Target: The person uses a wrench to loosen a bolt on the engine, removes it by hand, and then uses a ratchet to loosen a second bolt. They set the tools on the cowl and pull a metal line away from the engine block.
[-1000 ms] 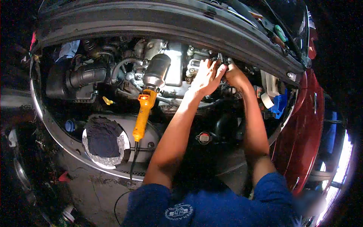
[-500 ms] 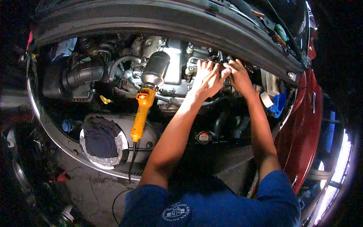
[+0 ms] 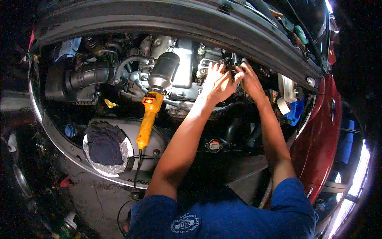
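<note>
Both my hands reach into the engine bay at the right end of the engine (image 3: 186, 65). My left hand (image 3: 219, 84) lies palm down over the metal parts there, its fingers stretched forward and its thumb sticking out toward the other hand. Close beside it, my right hand (image 3: 251, 81) bends its fingers down among dark fittings (image 3: 235, 59) at the rear of the engine. Its fingertips are hidden, so whatever they grip cannot be made out. A corrugated hose (image 3: 179, 105) runs below my left wrist.
A yellow-handled work lamp (image 3: 147, 119) rests on the engine, its cord trailing over the front edge. Left of it are a dark cloth (image 3: 105, 145), a yellow dipstick handle (image 3: 110, 103) and a black intake duct (image 3: 90, 76). The radiator cap (image 3: 214, 145) sits between my forearms. The raised hood (image 3: 159, 20) overhangs.
My right hand's fingers have shifted slightly and reach further down among the fittings. My left hand stays nearly in place. The camera view has moved a little.
</note>
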`<state>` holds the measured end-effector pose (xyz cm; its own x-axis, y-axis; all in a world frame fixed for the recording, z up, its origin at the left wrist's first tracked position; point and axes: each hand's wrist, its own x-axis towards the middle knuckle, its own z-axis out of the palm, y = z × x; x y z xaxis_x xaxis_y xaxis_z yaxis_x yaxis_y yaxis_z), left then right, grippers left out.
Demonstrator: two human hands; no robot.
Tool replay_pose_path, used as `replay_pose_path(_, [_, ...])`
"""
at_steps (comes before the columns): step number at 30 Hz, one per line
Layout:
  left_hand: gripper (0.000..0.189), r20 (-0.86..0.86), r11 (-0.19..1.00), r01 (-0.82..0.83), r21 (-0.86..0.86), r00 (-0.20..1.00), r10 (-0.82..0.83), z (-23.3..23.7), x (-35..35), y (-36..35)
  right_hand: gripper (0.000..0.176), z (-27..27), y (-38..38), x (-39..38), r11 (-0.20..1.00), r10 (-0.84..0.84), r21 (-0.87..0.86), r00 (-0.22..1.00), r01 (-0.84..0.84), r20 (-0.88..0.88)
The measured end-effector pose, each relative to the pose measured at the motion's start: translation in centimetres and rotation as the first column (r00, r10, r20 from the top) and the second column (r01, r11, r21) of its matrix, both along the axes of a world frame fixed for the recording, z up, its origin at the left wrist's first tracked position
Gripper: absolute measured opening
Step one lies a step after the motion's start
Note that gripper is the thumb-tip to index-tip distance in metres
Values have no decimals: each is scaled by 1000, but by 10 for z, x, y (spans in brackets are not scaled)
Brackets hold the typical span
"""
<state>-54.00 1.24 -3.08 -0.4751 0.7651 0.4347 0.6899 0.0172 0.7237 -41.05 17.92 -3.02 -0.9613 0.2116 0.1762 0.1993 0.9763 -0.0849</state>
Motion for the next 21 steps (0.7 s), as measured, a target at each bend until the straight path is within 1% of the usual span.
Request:
replay_pose_path(2, [63, 2, 999, 33, -23, 999, -33, -3, -1, 2, 37, 2, -2, 0, 1000, -20, -24, 1000, 19, -5])
replay_pose_path(3, [64, 5, 998, 50, -35, 999, -50, -6, -1, 3, 35, 9, -7, -2, 989, -45, -145, 998, 37, -54])
replay_pose_path(5, [67, -63, 999, -38, -15, 997, 37, -14, 4, 9, 32, 26, -20, -9, 923, -117, -381, 983, 56, -140])
replay_pose_path(6, [69, -98, 997, -80, -1, 992, 79, -8, 3, 10, 32, 30, -22, -11, 814, -220, -572, 966, 103, -139])
replay_pose_path(7, [71, -69, 996, -56, -71, 996, 51, -2, 3, 10, 30, 27, -19, -10, 654, -400, -725, 912, 214, -91])
replay_pose_path(8, [72, -36, 990, -32, -139, 999, 28, 4, 2, 11, 28, 21, -14, -11, 452, -552, -842, 834, 293, -6])
replay_pose_path(9, [74, -1, 978, -9, -207, 1000, 9, 9, 1, 11, 27, 16, -10, -12, 221, -668, -916, 736, 335, 108])
replay_pose_path(10, [75, -65, 980, -78, -182, 996, 68, 2, 5, 16, 26, 11, -8, -12, 88, -714, -960, 689, 266, 126])
replay_pose_path(13, [74, 86, 990, 2, -144, 996, 10, -2, -1, 26, 31, 1, -9, -22, 251, -781, -945, 621, 208, -70])
replay_pose_path(14, [71, 102, 991, -22, -133, 994, 36, -4, 0, 25, 35, -6, -2, -25, -16, -784, -1000, 620, 8, 18])
replay_pose_path(15, [57, 39, 992, -42, -120, 998, 47, -4, 0, 26, 38, -15, 0, -24, -65, -756, -988, 653, -142, -44])
replay_pose_path(16, [50, -75, 995, -99, 29, 992, 101, -22, 4, 32, 39, -27, 18, -11, -290, -629, -901, 774, -322, -74])
replay_pose_path(18, [38, -149, 964, -147, 222, 972, 183, -37, 5, 35, 39, -35, 24, -12, -519, -631, -708, 774, -478, -60])
replay_pose_path(20, [38, -91, 961, -161, 226, 978, 186, -28, 6, 33, 34, -19, -3, -34, -363, -824, -778, 567, -513, 11])
replay_pose_path(21, [43, -68, 969, -165, 184, 981, 180, -28, 6, 35, 32, -19, -14, -44, -215, -887, -849, 460, -482, -36])
